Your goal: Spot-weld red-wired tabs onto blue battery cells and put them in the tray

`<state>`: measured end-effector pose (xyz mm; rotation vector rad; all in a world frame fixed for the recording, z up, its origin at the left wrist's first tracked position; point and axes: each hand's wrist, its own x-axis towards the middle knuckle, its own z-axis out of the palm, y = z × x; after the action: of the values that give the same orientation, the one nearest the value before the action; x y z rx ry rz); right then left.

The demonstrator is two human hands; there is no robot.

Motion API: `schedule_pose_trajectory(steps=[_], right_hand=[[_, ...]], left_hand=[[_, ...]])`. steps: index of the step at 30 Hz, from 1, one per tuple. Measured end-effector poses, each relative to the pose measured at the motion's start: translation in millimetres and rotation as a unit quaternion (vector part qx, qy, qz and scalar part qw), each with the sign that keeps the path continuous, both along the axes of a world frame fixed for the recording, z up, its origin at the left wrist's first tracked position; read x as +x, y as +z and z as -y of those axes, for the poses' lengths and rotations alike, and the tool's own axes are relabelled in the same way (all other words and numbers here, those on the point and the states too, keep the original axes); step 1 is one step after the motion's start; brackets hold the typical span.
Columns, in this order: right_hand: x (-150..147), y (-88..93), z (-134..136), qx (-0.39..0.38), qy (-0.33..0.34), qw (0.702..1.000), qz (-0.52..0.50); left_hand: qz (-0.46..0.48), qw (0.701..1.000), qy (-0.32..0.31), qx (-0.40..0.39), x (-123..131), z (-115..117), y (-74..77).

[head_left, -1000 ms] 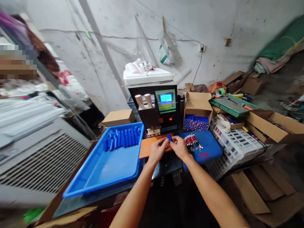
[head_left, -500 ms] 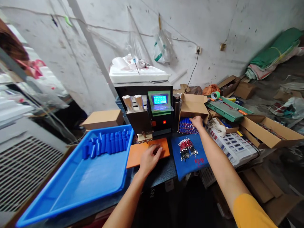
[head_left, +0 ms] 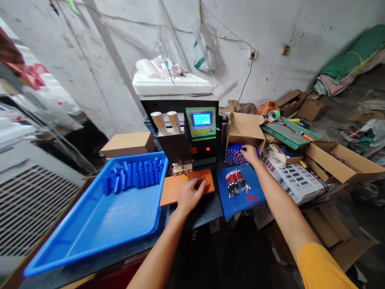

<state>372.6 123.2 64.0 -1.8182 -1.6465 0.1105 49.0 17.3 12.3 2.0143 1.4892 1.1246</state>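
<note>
My left hand [head_left: 190, 195] rests on an orange board [head_left: 171, 190] in front of a black machine [head_left: 195, 154] with a lit screen. Its thumb stands apart from the fingers, and I see nothing held in it. To the right, my right hand [head_left: 250, 154] reaches into an open cardboard box [head_left: 245, 125] of blue cylindrical battery cells [head_left: 234, 152]. Its fingertips are closed together at a cell, partly hidden by the hand. Below the box, a bundle of red and black wire leads [head_left: 237, 182] with white connectors lies on a blue cloth [head_left: 231, 204].
A blue tray [head_left: 111, 220] with several blue cylinders [head_left: 140, 174] along its far side stands on the left. Behind it is a closed cardboard box [head_left: 128, 144]. A steel flask [head_left: 223, 127] is beside the machine. A green toolbox [head_left: 287, 134] and a white basket [head_left: 293, 182] are on the right.
The view has tilted slightly, so the scene sits a little higher in the picture. Both hands stay nearly in place, the left on the board and the right at the box of cells.
</note>
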Motion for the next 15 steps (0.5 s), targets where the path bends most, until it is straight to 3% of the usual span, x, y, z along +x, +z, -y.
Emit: schedule_pose_trajectory(steps=[6,11,15], right_hand=[[3.5,-17.3,36.5,0.075,0.018,0.995,-0.062],[12.1,-53.7,80.8,-0.072,0.019,0.993,-0.09],[7.2,-65.5,91.4,-0.118,0.005,0.988,-0.102]], left_hand=[[0.012,1.0,0.001,-0.007,1.6,2.1,3.7],[0.011,1.0,0.004,-0.006,3.3,3.0,3.6],[0.005,1.0,0.006,-0.007,4.0,3.0,2.4]])
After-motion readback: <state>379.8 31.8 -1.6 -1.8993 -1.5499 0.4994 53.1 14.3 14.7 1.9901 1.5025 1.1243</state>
